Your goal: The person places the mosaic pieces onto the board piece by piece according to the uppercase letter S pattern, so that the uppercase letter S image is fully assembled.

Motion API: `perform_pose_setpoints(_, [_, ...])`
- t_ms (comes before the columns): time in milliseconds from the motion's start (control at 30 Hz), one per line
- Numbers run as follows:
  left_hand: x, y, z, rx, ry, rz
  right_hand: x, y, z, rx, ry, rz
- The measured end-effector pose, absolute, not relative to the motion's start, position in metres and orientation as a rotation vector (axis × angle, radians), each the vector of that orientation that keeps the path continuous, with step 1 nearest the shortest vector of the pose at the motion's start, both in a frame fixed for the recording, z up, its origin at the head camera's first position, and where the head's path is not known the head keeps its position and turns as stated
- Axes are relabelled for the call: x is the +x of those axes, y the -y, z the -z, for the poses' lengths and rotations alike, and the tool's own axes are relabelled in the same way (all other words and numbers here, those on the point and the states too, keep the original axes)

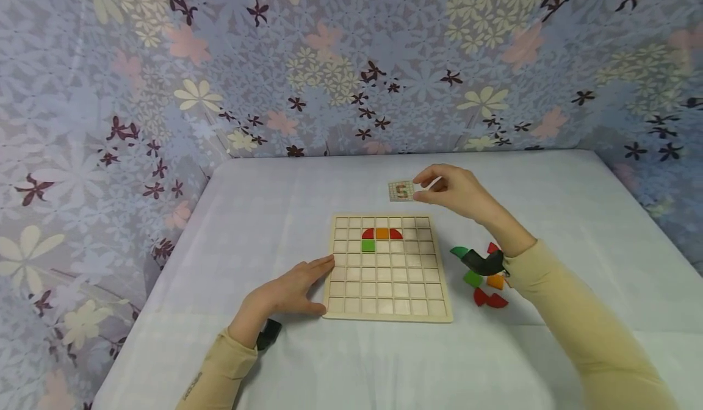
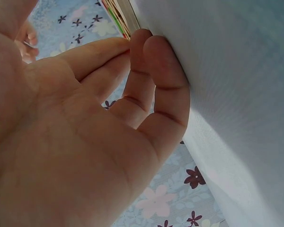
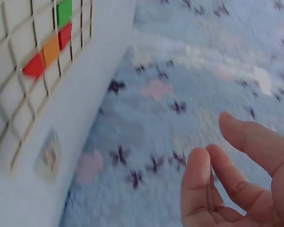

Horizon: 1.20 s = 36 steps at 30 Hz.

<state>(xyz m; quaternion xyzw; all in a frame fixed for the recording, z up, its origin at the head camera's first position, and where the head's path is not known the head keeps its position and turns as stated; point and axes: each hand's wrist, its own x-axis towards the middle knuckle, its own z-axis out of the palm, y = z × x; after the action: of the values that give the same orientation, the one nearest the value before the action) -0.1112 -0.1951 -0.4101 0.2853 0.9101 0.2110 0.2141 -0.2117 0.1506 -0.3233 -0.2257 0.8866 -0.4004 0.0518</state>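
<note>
A wooden grid board [image 1: 384, 274] lies on the white cloth. In its upper rows sit an orange square [image 1: 382, 233], a red rounded piece on each side of it, and a green square [image 1: 368, 246] below the left one. My left hand [image 1: 288, 289] rests at the board's left edge, fingertips against the rim and thumb near the lower corner. Beyond the board is a small pattern card [image 1: 399, 191] with a colored figure on a grid. Just right of the card hovers my right hand [image 1: 456, 191], thumb and fingers apart with nothing between them.
Loose pieces lie right of the board, partly hidden under the right forearm: a green one [image 1: 473, 278], an orange one [image 1: 495, 281] and several red ones [image 1: 497, 301]. Flower-patterned fabric [image 1: 351, 62] rises behind the table and along its sides.
</note>
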Motion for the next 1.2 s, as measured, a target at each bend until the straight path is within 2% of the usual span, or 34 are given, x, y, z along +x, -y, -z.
perform_pose_setpoints(233, [-0.111,0.195,0.41,0.797,-2.524,-0.587,-0.202,-0.2,0.311,-0.474,-2.769,1.172])
perform_pose_setpoints(533, [-0.11,0.194,0.41,0.803,-2.526,-0.586,-0.193,-0.233,0.32,-0.34,-2.792,1.108])
perform_pose_setpoints(933, [-0.111,0.195,0.406,0.847,-2.534,-0.605,-0.188,-0.259,0.345,-0.259,-2.727,1.038])
perform_pose_setpoints(1200, [-0.11,0.194,0.406,0.836,-2.52,-0.611,-0.181,-0.272,0.38,-0.155,-2.621,0.955])
